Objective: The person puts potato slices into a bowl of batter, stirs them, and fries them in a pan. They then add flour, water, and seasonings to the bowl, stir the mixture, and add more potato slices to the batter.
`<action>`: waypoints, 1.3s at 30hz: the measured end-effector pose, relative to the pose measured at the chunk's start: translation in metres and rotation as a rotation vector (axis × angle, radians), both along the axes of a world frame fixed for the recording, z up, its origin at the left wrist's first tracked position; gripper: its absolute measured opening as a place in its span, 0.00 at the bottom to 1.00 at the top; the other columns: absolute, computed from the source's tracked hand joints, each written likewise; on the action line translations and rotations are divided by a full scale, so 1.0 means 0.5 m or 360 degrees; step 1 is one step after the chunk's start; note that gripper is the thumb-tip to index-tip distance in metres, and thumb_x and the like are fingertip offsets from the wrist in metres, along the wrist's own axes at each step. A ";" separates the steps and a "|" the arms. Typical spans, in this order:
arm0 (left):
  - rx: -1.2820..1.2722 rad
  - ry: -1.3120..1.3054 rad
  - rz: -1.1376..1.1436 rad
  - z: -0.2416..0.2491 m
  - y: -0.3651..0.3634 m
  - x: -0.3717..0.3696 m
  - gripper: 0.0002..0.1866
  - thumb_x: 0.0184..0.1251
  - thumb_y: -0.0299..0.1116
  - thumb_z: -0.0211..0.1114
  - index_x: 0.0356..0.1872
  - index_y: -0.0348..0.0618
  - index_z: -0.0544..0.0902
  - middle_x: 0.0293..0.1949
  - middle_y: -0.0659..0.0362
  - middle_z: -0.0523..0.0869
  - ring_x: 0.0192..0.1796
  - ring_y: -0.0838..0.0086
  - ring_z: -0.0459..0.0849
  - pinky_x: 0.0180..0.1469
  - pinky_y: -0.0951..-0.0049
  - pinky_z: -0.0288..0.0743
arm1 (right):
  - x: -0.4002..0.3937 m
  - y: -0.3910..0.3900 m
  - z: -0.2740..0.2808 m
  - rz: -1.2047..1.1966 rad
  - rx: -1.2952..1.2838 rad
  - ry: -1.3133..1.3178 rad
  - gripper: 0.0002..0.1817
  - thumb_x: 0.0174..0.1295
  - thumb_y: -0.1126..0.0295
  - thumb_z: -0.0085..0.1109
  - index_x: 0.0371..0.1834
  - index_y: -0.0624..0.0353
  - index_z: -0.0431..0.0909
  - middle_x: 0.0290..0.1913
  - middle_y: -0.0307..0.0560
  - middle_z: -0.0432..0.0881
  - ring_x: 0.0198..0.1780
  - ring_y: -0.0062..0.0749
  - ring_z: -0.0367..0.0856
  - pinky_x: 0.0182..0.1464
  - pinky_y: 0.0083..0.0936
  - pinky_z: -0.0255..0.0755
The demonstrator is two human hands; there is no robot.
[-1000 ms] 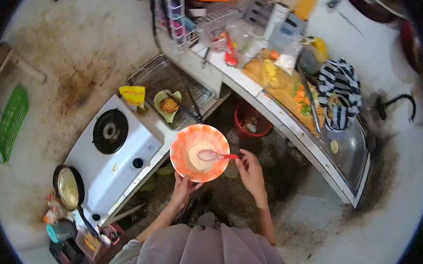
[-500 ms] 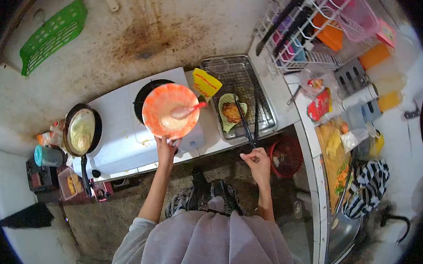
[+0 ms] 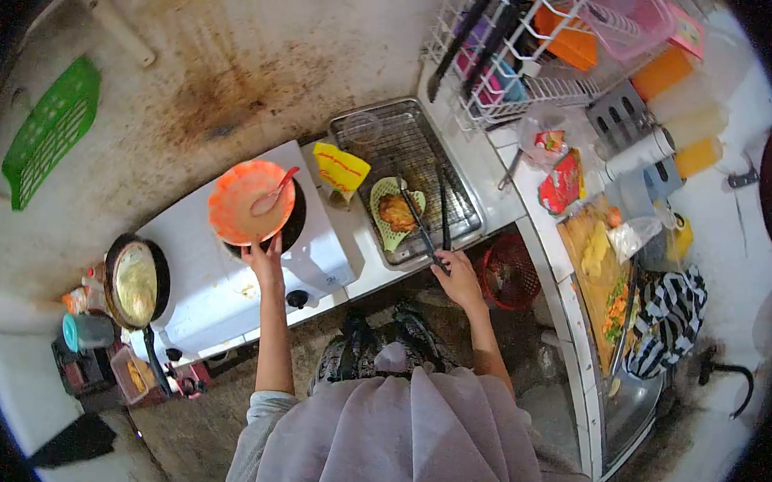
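My left hand [image 3: 264,258] grips the near rim of an orange bowl [image 3: 227,211] above the stove. Pale batter [image 3: 250,219] is in the bowl, with a red-handled spoon [image 3: 274,192] leaning in it. My right hand [image 3: 459,279] is closed on the near end of black tongs [image 3: 422,232], whose two arms spread apart over the tray. One arm crosses a browned fritter [image 3: 397,213], which lies on a light green perforated piece [image 3: 381,194]. Beneath them is a metal tray with a wire rack [image 3: 392,135].
A black pan [image 3: 164,280] with pale yellow food sits on the white stove [image 3: 332,260]. Beside the tray stands a yellow packet [image 3: 341,169]. At right are a cutting board [image 3: 581,231] with chopped food and a striped cloth [image 3: 668,324]. A red basket [image 3: 509,279] is below the counter.
The view has shifted. My left hand has carried the bowl left, uncovering more of the stove's front. My right hand has moved up and closed on the tongs.
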State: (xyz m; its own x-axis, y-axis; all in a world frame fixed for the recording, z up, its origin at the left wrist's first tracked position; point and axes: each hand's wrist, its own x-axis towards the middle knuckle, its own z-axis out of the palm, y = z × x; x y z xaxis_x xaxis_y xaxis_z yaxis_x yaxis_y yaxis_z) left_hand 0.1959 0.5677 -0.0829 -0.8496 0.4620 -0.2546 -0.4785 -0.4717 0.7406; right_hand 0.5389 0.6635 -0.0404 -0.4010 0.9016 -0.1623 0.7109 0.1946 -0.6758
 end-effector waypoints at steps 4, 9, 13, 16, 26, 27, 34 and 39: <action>0.0125 0.0001 0.0002 -0.036 0.018 -0.028 0.22 0.59 0.29 0.53 0.52 0.41 0.57 0.54 0.49 0.60 0.49 0.51 0.69 0.48 0.59 0.73 | 0.033 -0.006 -0.009 -0.0060 -0.0069 0.0080 0.15 0.50 0.64 0.56 0.41 0.57 0.72 0.32 0.49 0.72 0.35 0.40 0.73 0.38 0.31 0.67; 0.0201 -0.0092 -0.0094 -0.102 0.006 -0.057 0.19 0.59 0.31 0.53 0.50 0.40 0.62 0.53 0.52 0.63 0.50 0.54 0.68 0.50 0.59 0.71 | 0.078 -0.031 -0.010 -0.0108 -0.0236 0.0173 0.15 0.54 0.63 0.53 0.43 0.56 0.73 0.33 0.46 0.73 0.33 0.32 0.73 0.37 0.25 0.68; 0.0044 -0.0036 -0.0109 -0.101 0.007 -0.060 0.21 0.59 0.35 0.54 0.52 0.40 0.63 0.51 0.53 0.67 0.50 0.56 0.68 0.50 0.61 0.71 | 0.100 -0.059 -0.001 -0.0210 -0.0091 0.0298 0.14 0.52 0.65 0.55 0.41 0.58 0.72 0.27 0.48 0.75 0.32 0.37 0.75 0.35 0.29 0.69; -0.0050 -0.0160 -0.0127 -0.091 -0.002 -0.057 0.23 0.58 0.37 0.55 0.53 0.40 0.62 0.51 0.53 0.67 0.50 0.55 0.68 0.52 0.59 0.68 | 0.119 -0.074 0.002 -0.0241 -0.0222 0.0243 0.16 0.54 0.62 0.53 0.44 0.56 0.71 0.32 0.48 0.75 0.36 0.37 0.74 0.38 0.29 0.68; -0.0289 -0.0498 -0.0079 -0.061 0.002 0.026 0.44 0.46 0.47 0.64 0.58 0.42 0.46 0.55 0.49 0.53 0.48 0.60 0.69 0.43 0.64 0.73 | 0.182 -0.083 0.087 -0.0258 -0.0314 0.0440 0.16 0.57 0.62 0.49 0.47 0.57 0.69 0.35 0.48 0.75 0.38 0.35 0.74 0.41 0.29 0.68; -0.0259 -0.0455 -0.0118 -0.076 -0.004 0.024 0.50 0.43 0.50 0.66 0.59 0.40 0.42 0.56 0.46 0.53 0.47 0.58 0.70 0.44 0.64 0.74 | 0.190 -0.079 0.086 -0.0240 -0.0324 0.0429 0.16 0.57 0.62 0.49 0.47 0.57 0.69 0.35 0.48 0.75 0.38 0.35 0.74 0.41 0.29 0.68; 0.0109 -0.0122 -0.0156 -0.120 0.016 -0.084 0.25 0.53 0.32 0.58 0.51 0.35 0.62 0.49 0.49 0.68 0.44 0.58 0.73 0.44 0.62 0.75 | 0.264 -0.050 0.193 -0.0526 0.0169 0.0390 0.15 0.56 0.68 0.51 0.47 0.58 0.69 0.32 0.44 0.74 0.34 0.28 0.73 0.36 0.22 0.67; -0.0082 -0.0042 -0.0172 -0.139 0.044 -0.097 0.16 0.59 0.31 0.51 0.45 0.30 0.68 0.48 0.51 0.72 0.49 0.66 0.70 0.48 0.67 0.72 | 0.421 0.008 0.245 -0.1527 0.0957 -0.0121 0.13 0.54 0.63 0.51 0.39 0.60 0.69 0.31 0.48 0.73 0.33 0.38 0.74 0.35 0.31 0.68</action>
State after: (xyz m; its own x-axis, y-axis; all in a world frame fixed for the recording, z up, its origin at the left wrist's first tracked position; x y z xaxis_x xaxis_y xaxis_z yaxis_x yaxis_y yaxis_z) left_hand 0.1474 0.5895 -0.1522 -0.7883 0.5362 -0.3017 -0.5439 -0.3781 0.7491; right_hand 0.7495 0.6674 0.0821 0.4901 0.7711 0.4065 0.7765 -0.1743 -0.6056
